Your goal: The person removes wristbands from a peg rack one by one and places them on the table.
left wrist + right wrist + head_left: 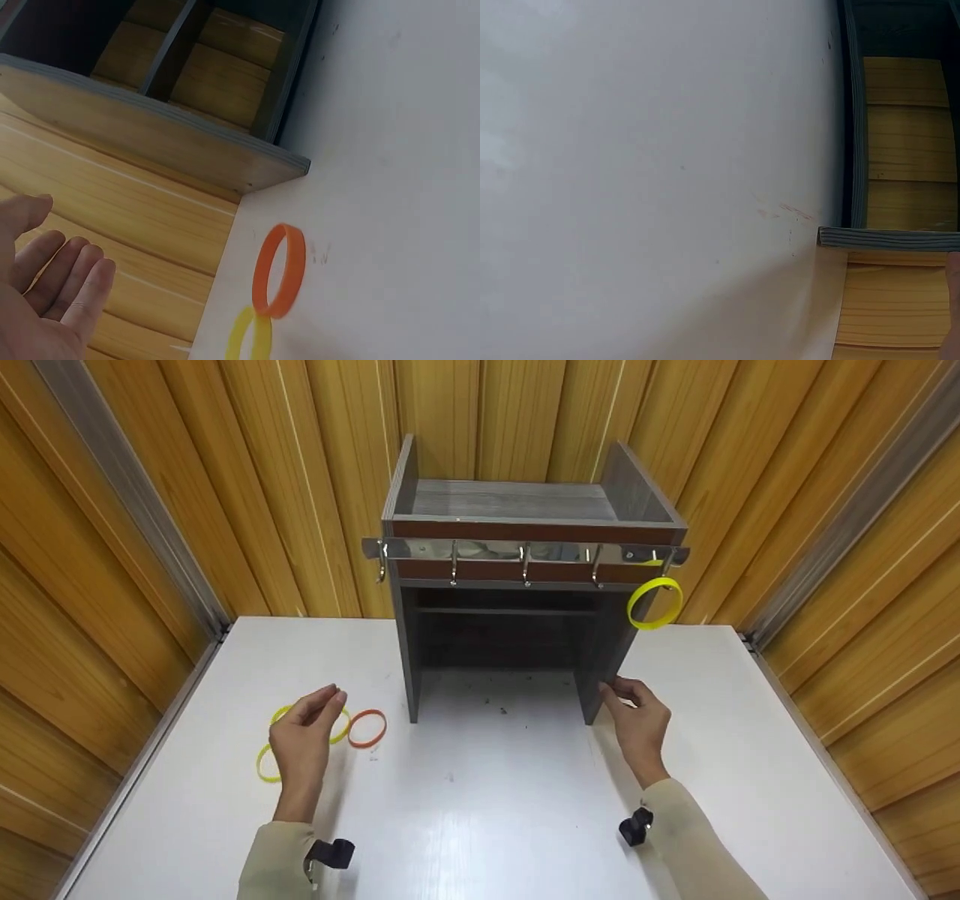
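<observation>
My left hand [304, 727] is raised above the table's left side, fingers bent loosely with nothing between them; the left wrist view shows its palm [45, 315]. Beneath and beside it lie yellow wristbands [264, 769], partly hidden by the hand, and an orange wristband [367, 728]. My right hand [641, 724] is by the right side panel of a grey wooden shelf unit [510, 521]; whether its fingertips touch the panel I cannot tell. A yellow wristband [655, 604] hangs from the rightmost hook of a metal hook rail [487, 550] across the unit's front.
The unit stands on a white table [510, 810] against a wood-patterned wall [517, 420]. Several hooks [453, 566] on the rail stick out forward. Side walls [892, 660] of the same pattern enclose the table. Small dark specks [502, 710] lie below the unit.
</observation>
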Tool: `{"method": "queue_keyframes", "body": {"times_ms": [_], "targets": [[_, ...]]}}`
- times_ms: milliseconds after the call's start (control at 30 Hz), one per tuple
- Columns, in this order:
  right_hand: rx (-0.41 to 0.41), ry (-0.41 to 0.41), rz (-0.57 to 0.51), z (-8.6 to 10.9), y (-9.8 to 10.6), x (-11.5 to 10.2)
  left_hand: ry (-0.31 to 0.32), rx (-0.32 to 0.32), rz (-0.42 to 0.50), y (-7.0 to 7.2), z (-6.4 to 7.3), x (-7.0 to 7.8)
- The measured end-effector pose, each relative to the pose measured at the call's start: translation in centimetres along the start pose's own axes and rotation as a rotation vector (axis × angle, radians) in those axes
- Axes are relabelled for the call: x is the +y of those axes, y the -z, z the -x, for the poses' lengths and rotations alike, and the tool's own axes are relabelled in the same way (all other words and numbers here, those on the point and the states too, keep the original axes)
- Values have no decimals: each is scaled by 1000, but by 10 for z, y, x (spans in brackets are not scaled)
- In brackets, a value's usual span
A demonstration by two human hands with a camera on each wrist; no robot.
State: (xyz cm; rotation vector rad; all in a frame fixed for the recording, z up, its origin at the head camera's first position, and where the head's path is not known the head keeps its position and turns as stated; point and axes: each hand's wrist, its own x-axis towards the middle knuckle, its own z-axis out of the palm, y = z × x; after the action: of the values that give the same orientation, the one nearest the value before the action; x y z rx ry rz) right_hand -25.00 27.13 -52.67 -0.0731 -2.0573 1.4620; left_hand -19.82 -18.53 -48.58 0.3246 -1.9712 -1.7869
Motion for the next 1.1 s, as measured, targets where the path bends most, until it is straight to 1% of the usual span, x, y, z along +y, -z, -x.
{"method": "queue_keyframes", "body": {"times_ms": [133, 333, 500, 633, 800, 1100], "targets": [[2, -19, -3, 0, -1, 1, -36, -42, 26, -20, 2, 8], [2, -34, -21, 2, -2, -1, -100, -81, 18, -52, 4, 21], [10, -28, -14, 2, -2, -2, -155, -126, 60, -74, 6, 34], [8, -17, -27, 3, -2, -2, -190, -168, 89, -86, 8, 42], [3, -7, -36, 3, -3, -2, -212, -205, 119, -98, 11, 52], [26, -2, -39, 2, -4, -1, -207, -271, 166, -119, 18, 66]]}}
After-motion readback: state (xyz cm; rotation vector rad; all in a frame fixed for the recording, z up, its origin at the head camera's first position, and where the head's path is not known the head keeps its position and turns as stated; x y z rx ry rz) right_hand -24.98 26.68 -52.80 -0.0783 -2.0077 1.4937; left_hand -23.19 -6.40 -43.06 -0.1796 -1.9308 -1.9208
